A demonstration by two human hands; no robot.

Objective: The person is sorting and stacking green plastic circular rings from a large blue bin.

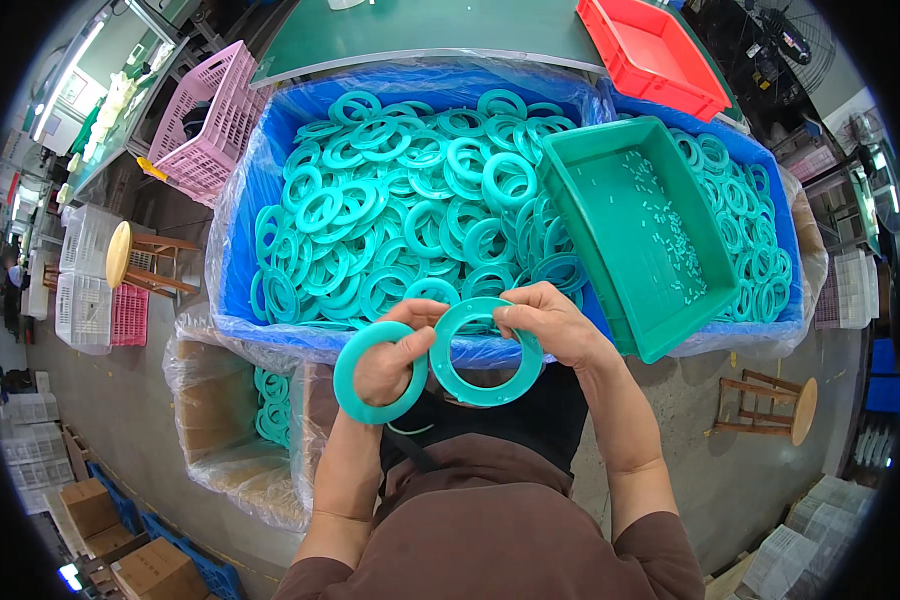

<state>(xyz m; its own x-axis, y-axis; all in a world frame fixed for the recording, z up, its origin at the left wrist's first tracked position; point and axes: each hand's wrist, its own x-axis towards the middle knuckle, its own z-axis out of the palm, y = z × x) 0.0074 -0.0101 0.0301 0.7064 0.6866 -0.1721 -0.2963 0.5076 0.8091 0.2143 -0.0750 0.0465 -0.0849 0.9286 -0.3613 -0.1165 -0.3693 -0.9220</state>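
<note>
A big blue crate (240,215) lined with clear plastic holds many teal rings (390,200). A green tray (640,230) lies tilted on them — small white bits inside. Behind stand a red crate (650,50) and a pink basket (205,120). Two wooden stools (140,260) stand on the floor.

Bright even overhead light, soft shadows, sharp centre, fisheye bending, black vignette at edges

A crate (240,290) heaped with rings (400,210) sits before me; a tray (638,232) lies on the heap at its right. Behind it stands the table (430,30). A lined box (220,420) sits below the crate, at my left.
</note>
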